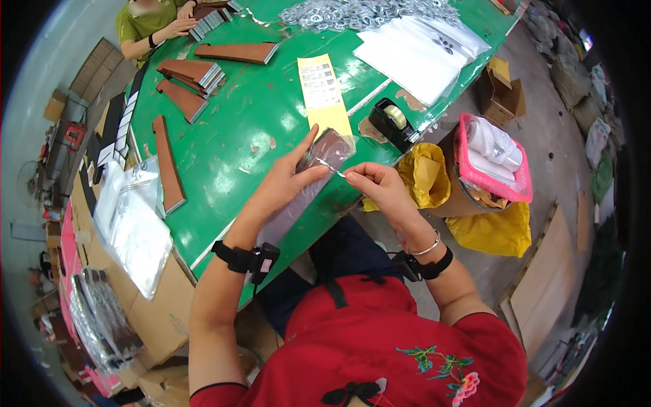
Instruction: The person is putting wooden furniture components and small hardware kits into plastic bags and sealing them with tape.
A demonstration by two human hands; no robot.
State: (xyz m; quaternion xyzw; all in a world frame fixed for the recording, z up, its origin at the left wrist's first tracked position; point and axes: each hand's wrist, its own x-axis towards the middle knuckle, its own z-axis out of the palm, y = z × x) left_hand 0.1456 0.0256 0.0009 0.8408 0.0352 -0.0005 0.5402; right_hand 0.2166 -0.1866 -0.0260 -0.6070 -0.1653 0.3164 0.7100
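Observation:
A long clear plastic bag [333,145] lies over the near edge of the green table, with something dark inside its far end. My left hand [290,178] grips the bag, its thumb across the top and its forefinger stretched along the side. Beside it, my right hand [381,187] pinches a thin white strip [338,173] at the bag between thumb and forefinger. Just beyond the bag rests a yellow sheet of white labels [324,91]. To the right of that sheet stands a black tape dispenser [395,123].
Several brown tapered pieces [168,163] lie on the left of the green table [244,112]. Clear bags [139,224] and white bags [413,57] are stacked either side. Metal rings [369,13] heap up at the back. A pink basket [519,180] stands right. Another person [152,30] works far left.

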